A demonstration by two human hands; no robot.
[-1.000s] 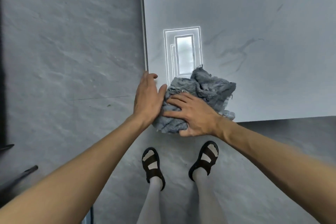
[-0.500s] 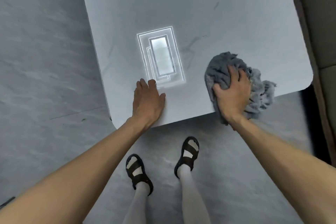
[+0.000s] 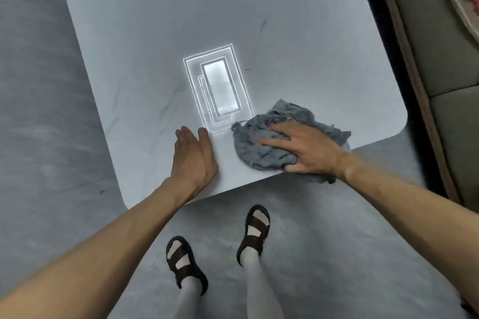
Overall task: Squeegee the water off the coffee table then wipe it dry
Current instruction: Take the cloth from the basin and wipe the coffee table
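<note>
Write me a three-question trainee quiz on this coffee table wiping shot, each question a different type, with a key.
1. True or false: the right hand presses the grey cloth flat on the coffee table.
2. Where does the left hand rest? A) on the cloth B) on the bare tabletop beside the cloth C) on the sofa
3. Fill in: part of the cloth hangs over the table's near ____.

Key: 1 true; 2 B; 3 edge.
</note>
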